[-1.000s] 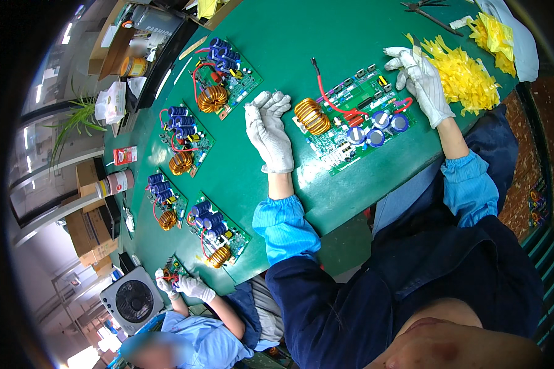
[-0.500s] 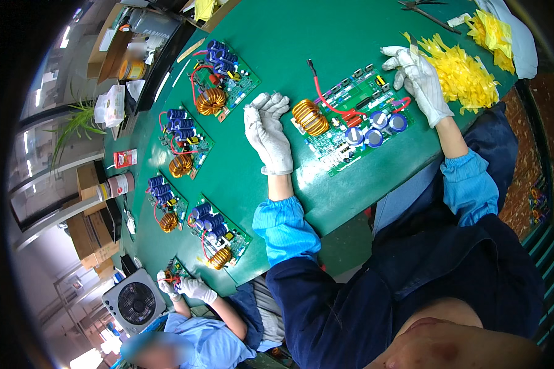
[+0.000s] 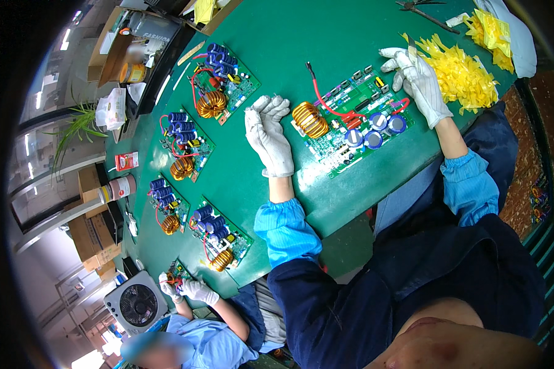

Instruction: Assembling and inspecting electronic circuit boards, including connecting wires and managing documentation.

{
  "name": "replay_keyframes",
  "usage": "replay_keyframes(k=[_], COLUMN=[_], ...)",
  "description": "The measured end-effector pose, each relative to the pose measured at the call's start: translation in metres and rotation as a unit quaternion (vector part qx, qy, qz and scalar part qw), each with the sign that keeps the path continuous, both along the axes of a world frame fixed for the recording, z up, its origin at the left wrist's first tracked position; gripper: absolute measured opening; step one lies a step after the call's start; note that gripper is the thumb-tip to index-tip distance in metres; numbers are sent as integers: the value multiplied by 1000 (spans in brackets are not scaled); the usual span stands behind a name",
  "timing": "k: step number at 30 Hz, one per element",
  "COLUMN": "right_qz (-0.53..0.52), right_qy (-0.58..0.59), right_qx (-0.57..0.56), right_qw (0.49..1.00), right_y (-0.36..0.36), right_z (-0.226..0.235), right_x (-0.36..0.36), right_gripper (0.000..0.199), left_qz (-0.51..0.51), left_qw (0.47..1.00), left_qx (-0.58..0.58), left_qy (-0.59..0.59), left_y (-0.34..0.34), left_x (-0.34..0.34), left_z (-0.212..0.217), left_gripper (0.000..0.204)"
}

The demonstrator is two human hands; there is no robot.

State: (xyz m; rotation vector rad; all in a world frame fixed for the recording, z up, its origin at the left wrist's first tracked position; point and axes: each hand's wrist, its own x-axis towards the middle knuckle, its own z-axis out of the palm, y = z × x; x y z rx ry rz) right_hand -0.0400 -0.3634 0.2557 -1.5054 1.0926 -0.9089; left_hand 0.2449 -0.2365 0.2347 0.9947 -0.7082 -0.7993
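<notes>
While the left hand sits cupped, fingers together, beside the circuit board, the right hand, fingers loosely apart, adjoins yellow strips.

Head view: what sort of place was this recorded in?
Probably an electronics assembly or repair workshop: a large circuit board lies before the person, similar boards lie along the green worktable, and a gloved co-worker has both hands at another board.
</notes>
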Motion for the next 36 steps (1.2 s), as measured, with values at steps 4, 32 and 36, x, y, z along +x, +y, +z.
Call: replay_keyframes(k=[4, 32, 36], right_qz=[31, 56, 34], right_qy=[-70, -89, 25], right_qx=[-34, -30, -102], right_qw=[997, 994, 994], right_y=[-4, 12, 15], right_z=[-6, -10, -3], right_x=[-16, -12, -13], right_gripper=[45, 50, 44], left_qz=[7, 8, 11], left_qw=[998, 999, 999], left_qx=[58, 5, 1], left_qy=[-17, -50, -46], left_y=[-1, 2, 3], left_x=[-15, -23, -18], left_z=[11, 3, -2], left_gripper=[47, 40, 45])
